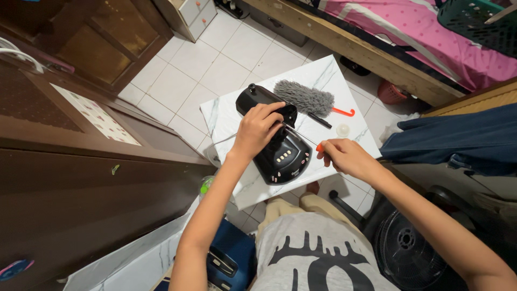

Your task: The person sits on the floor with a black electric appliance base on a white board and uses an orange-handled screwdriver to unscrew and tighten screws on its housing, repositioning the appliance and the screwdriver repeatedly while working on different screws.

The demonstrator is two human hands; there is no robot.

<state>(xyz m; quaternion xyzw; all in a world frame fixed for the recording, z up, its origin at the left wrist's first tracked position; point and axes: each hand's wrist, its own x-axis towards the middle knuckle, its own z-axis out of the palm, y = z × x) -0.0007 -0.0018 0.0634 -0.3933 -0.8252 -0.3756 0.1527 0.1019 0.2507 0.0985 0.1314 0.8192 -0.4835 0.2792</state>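
A black fan base with a row of small buttons [280,153] lies on a small white marble-patterned table [226,116]. My left hand [258,128] presses down on its upper part and grips it. My right hand [344,156] holds a screwdriver with an orange handle [301,137]; the metal shaft points left into the black base, close under my left fingers. A grey fluffy duster with an orange hooked handle [307,98] lies behind the base on the table.
A small pale round cap [343,130] sits near the table's right edge. A dark wooden cabinet [81,178] stands at left, a bed with pink cover [431,43] at back right, a black fan grille [409,253] at lower right, a blue box [231,258] by my knees.
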